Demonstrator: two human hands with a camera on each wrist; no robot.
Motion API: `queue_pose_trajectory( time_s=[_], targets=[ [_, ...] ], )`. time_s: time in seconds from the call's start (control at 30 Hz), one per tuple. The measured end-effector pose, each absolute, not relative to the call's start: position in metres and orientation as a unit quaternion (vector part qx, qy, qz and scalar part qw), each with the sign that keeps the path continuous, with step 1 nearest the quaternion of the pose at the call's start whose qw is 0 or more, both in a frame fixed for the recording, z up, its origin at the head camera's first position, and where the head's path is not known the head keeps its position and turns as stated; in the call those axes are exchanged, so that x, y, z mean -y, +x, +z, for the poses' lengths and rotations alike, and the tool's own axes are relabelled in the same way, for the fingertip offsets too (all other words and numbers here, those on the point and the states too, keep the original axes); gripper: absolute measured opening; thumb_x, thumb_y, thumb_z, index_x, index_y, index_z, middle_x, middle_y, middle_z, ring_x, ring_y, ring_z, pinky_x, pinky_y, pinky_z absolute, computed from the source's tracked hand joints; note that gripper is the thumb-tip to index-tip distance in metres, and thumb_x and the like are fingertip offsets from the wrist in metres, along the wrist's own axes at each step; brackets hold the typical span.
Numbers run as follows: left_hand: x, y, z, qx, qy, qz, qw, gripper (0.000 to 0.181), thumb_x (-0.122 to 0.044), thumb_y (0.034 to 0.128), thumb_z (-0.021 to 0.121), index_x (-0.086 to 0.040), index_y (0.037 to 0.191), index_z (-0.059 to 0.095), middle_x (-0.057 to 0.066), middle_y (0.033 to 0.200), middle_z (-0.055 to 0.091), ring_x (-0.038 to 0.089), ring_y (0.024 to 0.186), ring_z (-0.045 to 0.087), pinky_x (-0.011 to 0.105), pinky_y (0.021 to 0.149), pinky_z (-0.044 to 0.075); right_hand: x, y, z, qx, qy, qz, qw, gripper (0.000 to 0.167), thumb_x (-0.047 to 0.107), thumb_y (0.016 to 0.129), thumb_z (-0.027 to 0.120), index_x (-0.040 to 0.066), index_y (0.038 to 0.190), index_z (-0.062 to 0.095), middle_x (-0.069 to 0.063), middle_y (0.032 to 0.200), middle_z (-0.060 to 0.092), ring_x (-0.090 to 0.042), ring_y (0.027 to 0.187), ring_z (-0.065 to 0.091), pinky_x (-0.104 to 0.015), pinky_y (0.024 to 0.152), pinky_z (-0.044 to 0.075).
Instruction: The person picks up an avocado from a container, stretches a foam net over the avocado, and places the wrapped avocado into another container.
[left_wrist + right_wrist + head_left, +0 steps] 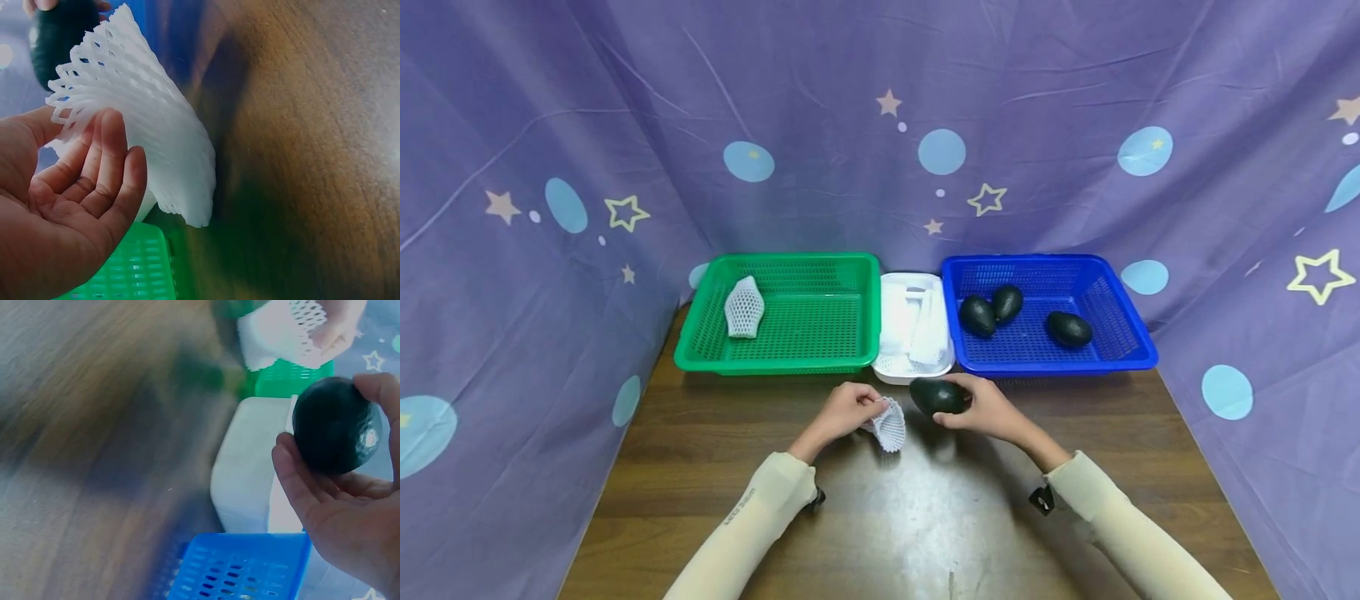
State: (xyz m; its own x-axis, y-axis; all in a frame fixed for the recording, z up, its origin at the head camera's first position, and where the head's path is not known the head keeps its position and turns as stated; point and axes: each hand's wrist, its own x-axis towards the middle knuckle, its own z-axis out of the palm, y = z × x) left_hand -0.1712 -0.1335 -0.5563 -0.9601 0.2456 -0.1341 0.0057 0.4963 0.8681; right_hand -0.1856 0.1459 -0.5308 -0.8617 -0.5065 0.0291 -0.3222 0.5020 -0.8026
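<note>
In the head view my left hand (847, 408) pinches the rim of a white foam net sleeve (891, 425), which hangs over the table in front of the baskets. The left wrist view shows the sleeve (162, 131) with its mesh spread at one end and nothing inside that I can see. My right hand (988, 408) grips a dark green avocado (936, 395) just right of the sleeve, apart from it. Seen from the right wrist, thumb and fingers curl round the avocado (334, 425).
A green basket (778, 364) at the back left holds one avocado-shaped net sleeve (745, 308). Between the baskets stands a white basket (887, 367) with more white sleeves (928, 329). Three avocados (1068, 330) lie in the blue basket (1060, 367) at the back right.
</note>
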Motion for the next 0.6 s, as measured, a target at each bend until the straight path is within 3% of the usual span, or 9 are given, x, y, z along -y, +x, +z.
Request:
queue_pose_trajectory(
  time_s=[0.27,0.6],
  targets=[
    [0.135,-0.169,-0.55,-0.85,0.063,0.508,0.124,0.015,-0.012,0.0928,0.073,0.002,0.087,0.074,0.008,0.075,0.072,0.005,0.06,0.06,0.032,0.061,0.06,-0.138,-0.18,-0.514,-0.822,-0.257,-0.473,0.185,0.059,0.029,0.082,0.084,0.004,0.132,0.064,-0.011,0.106,0.072,-0.013,0.083,0.067,-0.027,0.07,0.058],
    [0.139,-0.169,-0.55,-0.872,0.07,0.473,0.108,0.014,-0.013,0.093,0.072,-0.002,0.087,0.076,0.006,0.074,0.073,0.004,0.06,0.058,0.022,0.058,0.05,-0.114,-0.162,-0.51,-0.803,-0.307,-0.47,0.201,0.052,0.029,0.081,0.083,0.004,0.125,0.068,-0.006,0.104,0.073,-0.009,0.085,0.064,-0.03,0.075,0.057]
  ],
)
